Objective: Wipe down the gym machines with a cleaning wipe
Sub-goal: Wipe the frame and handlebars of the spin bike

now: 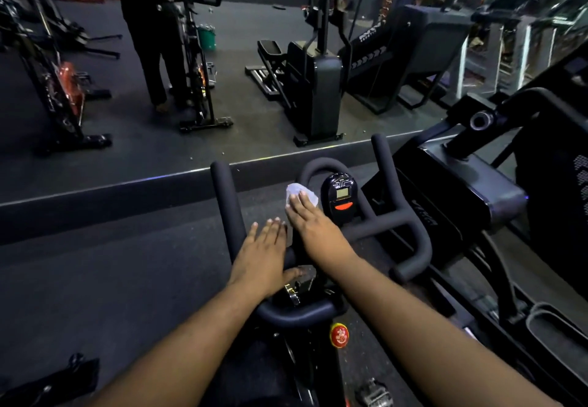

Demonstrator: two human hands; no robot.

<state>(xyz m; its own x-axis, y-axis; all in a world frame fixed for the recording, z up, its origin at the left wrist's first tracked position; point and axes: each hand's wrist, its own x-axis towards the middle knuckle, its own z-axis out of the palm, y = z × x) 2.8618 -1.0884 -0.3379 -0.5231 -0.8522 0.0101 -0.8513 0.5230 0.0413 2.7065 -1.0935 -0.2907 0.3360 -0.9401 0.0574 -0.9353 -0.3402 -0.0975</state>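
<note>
The dark rubber floor carries everything. The bike in front stands on it, with a larger black machine just beside it on the right. A black strap lies on the floor at lower left. A mirror wall meets the floor along a low dark ledge; reflected in it, bikes, a stepper and a green bucket stand on the same flooring.

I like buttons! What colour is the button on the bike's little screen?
Red-orange, on the black console under its display, seen in the head view.
</note>
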